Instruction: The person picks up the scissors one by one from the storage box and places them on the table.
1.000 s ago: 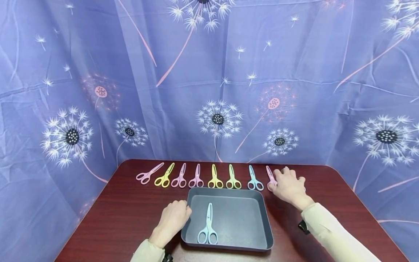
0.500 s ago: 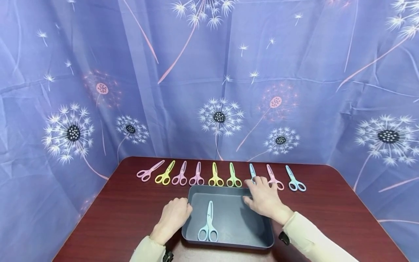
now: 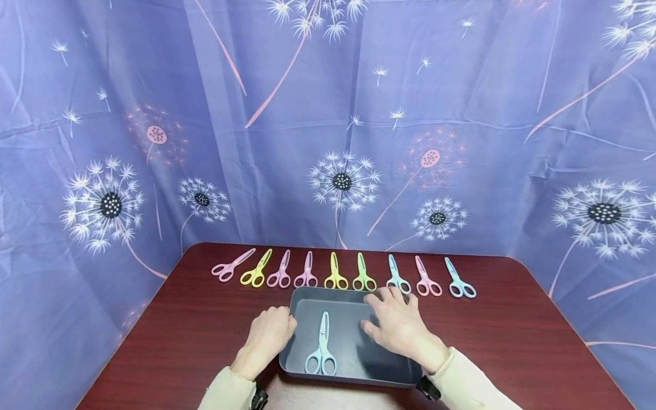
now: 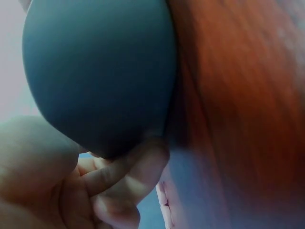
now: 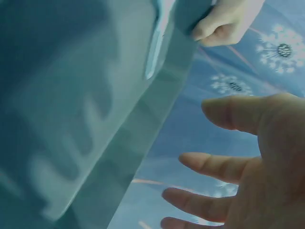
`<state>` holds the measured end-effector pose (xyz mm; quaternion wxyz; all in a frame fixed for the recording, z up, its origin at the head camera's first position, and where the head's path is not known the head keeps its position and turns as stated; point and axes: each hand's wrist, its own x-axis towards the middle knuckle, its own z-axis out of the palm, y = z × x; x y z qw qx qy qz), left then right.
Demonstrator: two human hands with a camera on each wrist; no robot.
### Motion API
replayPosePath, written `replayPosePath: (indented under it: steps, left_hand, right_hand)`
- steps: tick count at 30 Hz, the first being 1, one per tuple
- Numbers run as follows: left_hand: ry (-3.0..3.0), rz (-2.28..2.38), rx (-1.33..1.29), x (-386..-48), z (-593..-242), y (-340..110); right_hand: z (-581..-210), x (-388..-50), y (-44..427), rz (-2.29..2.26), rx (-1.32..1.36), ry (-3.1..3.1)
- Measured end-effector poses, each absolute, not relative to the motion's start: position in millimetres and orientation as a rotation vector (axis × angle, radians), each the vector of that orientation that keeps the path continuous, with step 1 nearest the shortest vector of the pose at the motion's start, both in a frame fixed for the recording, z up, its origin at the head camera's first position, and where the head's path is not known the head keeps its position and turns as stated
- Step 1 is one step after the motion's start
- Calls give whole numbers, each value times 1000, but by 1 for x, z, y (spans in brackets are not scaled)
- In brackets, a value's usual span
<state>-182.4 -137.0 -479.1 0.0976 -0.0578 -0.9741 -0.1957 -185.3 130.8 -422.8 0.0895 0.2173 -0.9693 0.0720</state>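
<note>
A dark grey tray (image 3: 353, 350) rests on the table with light blue scissors (image 3: 322, 344) lying in its left half, tips pointing away. My left hand (image 3: 267, 336) grips the tray's left rim; the left wrist view has its fingers (image 4: 147, 164) curled against the tray wall (image 4: 100, 67). Over the tray's right half hovers my right hand (image 3: 402, 327), holding nothing. In the right wrist view its fingers (image 5: 217, 164) are spread and apart from the tray. Just beyond its fingertips lie blue scissors (image 3: 393, 267), their handles partly behind the hand.
A row of scissors runs along the table's back: pink (image 3: 233, 265), yellow (image 3: 261, 265) and several more in pink, yellow and green to the left. Pink scissors (image 3: 422, 272) and blue scissors (image 3: 453, 274) end the row at right. Behind the table (image 3: 205, 319) hangs a blue dandelion curtain (image 3: 277, 188).
My right hand has moved left from the row's right end to above the tray, uncovering the rightmost blue scissors. My left hand has stayed on the tray's rim.
</note>
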Motion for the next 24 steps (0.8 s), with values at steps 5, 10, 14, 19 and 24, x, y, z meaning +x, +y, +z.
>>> replayPosePath:
  steps: [5,10,14,19,24]
  left_hand:
    - [-2876,-592,-190,-182,-478,-136]
    - [-2879,-590,-185,-182,-477,-136]
    - [-2884,-589,-180,-182,-476,-137]
    - [-2882,-595,-178,-181,-477,-137]
    - [-2869,-589,-179,-181,-479,-137]
  right_hand:
    - [-419,-172,115,302,627,-2892]
    - [-419,-162,97,388,590,-2927]
    - [-424,-156,83,435,575,-2981]
    - [-431,-149,67,460,557,-3055]
    - [-437,-142,53,418,594,-3084]
